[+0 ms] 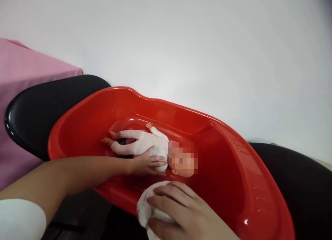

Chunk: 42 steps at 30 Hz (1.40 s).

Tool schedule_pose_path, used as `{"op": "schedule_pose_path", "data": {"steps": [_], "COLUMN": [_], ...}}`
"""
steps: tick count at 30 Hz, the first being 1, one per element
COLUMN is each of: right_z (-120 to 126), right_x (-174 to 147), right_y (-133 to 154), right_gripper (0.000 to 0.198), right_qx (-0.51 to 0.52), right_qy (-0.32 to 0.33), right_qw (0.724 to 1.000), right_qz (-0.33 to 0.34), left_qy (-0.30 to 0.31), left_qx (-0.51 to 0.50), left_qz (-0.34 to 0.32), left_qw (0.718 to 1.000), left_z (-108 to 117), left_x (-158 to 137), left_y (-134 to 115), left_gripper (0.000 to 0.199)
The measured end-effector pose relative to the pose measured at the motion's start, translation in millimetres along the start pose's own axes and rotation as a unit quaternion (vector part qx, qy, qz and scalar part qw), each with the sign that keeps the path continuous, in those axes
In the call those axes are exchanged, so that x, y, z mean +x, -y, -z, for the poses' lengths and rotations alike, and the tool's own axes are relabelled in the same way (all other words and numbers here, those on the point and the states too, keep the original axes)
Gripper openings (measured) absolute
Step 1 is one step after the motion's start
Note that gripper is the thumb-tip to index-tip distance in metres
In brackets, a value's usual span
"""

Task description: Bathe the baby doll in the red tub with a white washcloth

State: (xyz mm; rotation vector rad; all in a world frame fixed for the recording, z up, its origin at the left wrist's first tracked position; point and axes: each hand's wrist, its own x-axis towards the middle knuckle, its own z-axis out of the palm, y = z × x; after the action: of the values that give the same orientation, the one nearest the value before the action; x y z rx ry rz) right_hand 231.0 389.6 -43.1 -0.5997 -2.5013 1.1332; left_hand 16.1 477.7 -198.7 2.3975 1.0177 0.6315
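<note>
A baby doll [150, 143] in a white bodysuit lies on its back in a red baby bathtub [166, 110], its head toward the right and its bare feet toward the left. My left hand [147, 162] is closed around the doll's near arm and side, the thumb lying on the chest. Close to the tub's near rim, my right hand [181, 205] has its fingers wrapped round a bunched white cloth [145, 203] with dark thin markings. Part of the cloth is hidden under my fingers.
Black chair seats or surfaces [52, 108] stand under both ends of the tub. A table with a pink cloth [38, 67] is at the far left. Behind the tub rises a plain white wall [181, 42]. Moulded ridges mark the tub's right rim.
</note>
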Motion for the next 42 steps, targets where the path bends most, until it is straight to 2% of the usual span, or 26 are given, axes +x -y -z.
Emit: {"op": "schedule_pose_path", "data": {"steps": [2, 5, 7, 10, 14, 16, 18, 21, 22, 24, 26, 28, 31, 34, 36, 39, 42], "right_z": [7.3, 15.8, 16.5, 4.7, -22.1, -32.0, -38.1, -40.0, -38.2, -30.3, -17.0, -0.4, 23.9, 40.5, 46.5, 50.5, 53.1], "right_x": [14.0, 24.0, 25.3, 24.9, 31.9, 39.3, 46.2, 52.3, 53.2, 53.9, 53.5, 51.9, 48.1, 46.6, 48.1, 50.7, 48.9], "right_y": [-9.6, -30.6, -51.0, -88.3, -135.7, -156.1, -174.6, -198.6, -205.3, -216.0, -223.3, -227.8, -231.6, -235.1, -237.7, -240.9, -242.3], "right_gripper": [0.029, 0.033, 0.033, 0.029, 0.035, 0.029, 0.022, 0.022, 0.023, 0.024, 0.026, 0.028, 0.031, 0.03, 0.029, 0.031, 0.032], "right_qx": [-0.111, -0.186, -0.234, -0.3, -0.387, -0.426, -0.446, -0.44, -0.438, -0.447, -0.476, -0.513, -0.556, -0.563, -0.572, -0.598, -0.597], "right_qy": [0.047, 0.091, 0.107, 0.153, 0.251, 0.289, 0.303, 0.287, 0.279, 0.262, 0.239, 0.211, 0.18, 0.137, 0.112, 0.106, 0.092], "right_qw": [0.992, 0.977, 0.966, 0.939, 0.875, 0.839, 0.814, 0.809, 0.812, 0.814, 0.815, 0.809, 0.796, 0.805, 0.805, 0.788, 0.791], "right_qz": [0.042, 0.043, 0.029, 0.075, 0.145, 0.175, 0.215, 0.263, 0.268, 0.262, 0.231, 0.192, 0.16, 0.129, 0.107, 0.1, 0.093], "left_qy": [0.025, 0.034, 0.021, 0.007, 0.029, 0.008, -0.041, -0.123, -0.133, -0.116, -0.087, -0.077, -0.083, -0.084, -0.074, -0.052, -0.041], "left_qx": [-0.044, -0.072, -0.05, 0.025, 0.091, 0.122, 0.17, 0.249, 0.269, 0.302, 0.325, 0.339, 0.351, 0.367, 0.377, 0.374, 0.364], "left_qz": [0.034, 0.067, 0.043, -0.016, -0.04, -0.049, -0.064, -0.066, -0.057, -0.043, -0.031, -0.02, 0.014, 0.047, 0.06, 0.093, 0.138], "left_qw": [0.998, 0.995, 0.998, 1.0, 0.995, 0.991, 0.983, 0.959, 0.952, 0.945, 0.941, 0.937, 0.933, 0.925, 0.922, 0.921, 0.92], "left_z": [3.2, 6.9, 9.1, 12.1, 14.6, 15.7, 16.9, 18.3, 18.3, 17.4, 15.8, 14.6, 13.7, 12.6, 12.2, 15.1, 23.2], "left_x": [1.0, 5.2, 9.2, 15.6, 23.8, 25.3, 24.6, 24.1, 25.5, 30.9, 37.6, 42.8, 46.0, 45.6, 44.1, 39.3, 34.0], "left_y": [-6.0, -7.3, -3.8, 4.4, 12.0, 11.1, 7.8, 7.1, 9.5, 17.7, 26.7, 32.5, 33.9, 34.2, 35.7, 36.9, 35.5], "left_gripper": [0.035, 0.032, 0.036, 0.045, 0.039, 0.037, 0.038, 0.057, 0.061, 0.054, 0.041, 0.04, 0.042, 0.047, 0.051, 0.059, 0.068]}}
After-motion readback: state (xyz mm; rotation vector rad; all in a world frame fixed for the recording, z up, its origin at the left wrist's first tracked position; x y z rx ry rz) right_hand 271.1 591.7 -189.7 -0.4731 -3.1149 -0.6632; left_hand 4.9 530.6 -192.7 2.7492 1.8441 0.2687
